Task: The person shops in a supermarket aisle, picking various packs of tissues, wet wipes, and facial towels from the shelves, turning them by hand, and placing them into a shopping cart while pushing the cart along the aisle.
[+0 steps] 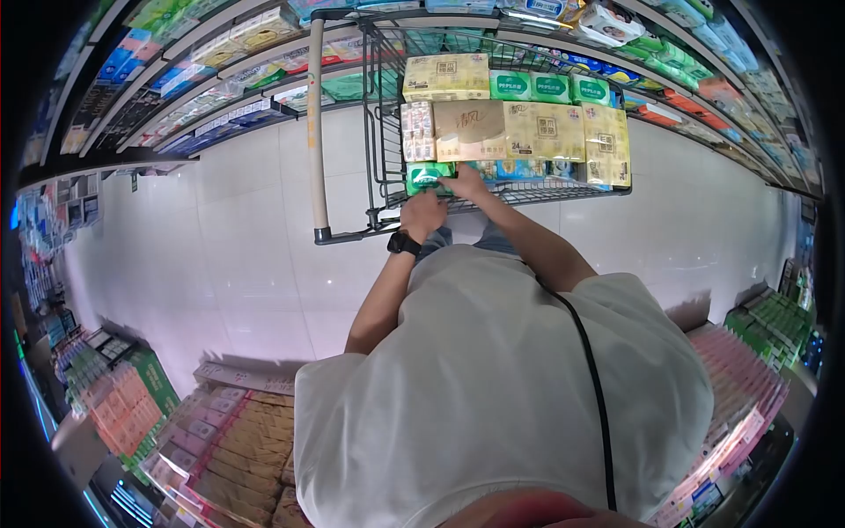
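Observation:
A green tissue pack sits at the near left corner inside the shopping cart. My right hand is closed at the pack's right end, its fingertips pressed against the wrapper. Just below the pack's near side is my left hand, a dark watch on its wrist; its fingers are curled and partly hidden. Beside and behind the pack lie a beige tissue pack, a yellow tissue pack and more green packs. Blue packs show near the cart's near side.
Shelves with packaged goods curve along the far side. The cart's push handle stands at the left. Behind me are stacked cartons at the left and pink packs at the right. Pale floor tiles surround the cart.

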Demonstrator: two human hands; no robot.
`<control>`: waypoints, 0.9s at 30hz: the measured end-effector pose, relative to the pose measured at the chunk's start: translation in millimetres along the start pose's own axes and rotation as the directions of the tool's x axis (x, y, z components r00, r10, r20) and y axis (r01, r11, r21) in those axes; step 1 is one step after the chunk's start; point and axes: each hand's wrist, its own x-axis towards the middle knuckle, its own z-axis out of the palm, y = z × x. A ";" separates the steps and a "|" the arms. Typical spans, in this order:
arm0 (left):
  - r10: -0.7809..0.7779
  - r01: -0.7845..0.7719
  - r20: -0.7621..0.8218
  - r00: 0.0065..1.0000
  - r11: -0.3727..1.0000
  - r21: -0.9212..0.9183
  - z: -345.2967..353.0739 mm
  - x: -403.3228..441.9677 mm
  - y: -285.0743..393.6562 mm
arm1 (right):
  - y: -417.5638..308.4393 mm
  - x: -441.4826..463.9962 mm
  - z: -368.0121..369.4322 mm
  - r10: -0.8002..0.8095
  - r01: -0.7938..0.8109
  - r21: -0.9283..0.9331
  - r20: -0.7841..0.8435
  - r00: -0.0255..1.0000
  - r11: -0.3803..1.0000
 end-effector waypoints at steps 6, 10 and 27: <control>0.043 -0.044 0.050 0.998 0.998 0.037 0.2 -3.5 0.5 | -6.9 -9.9 -8.7 -0.017 0.007 -0.228 -0.040 0.999 0.974; 0.031 -0.032 0.025 0.999 0.999 0.038 -3.1 -7.1 4.6 | -6.3 -5.9 -24.1 0.052 -0.028 -0.085 0.296 0.954 0.996; 0.027 -0.029 0.026 0.999 0.995 0.099 -2.4 -5.8 12.4 | 17.8 1.6 -9.3 -0.077 0.160 -0.302 0.269 0.960 0.940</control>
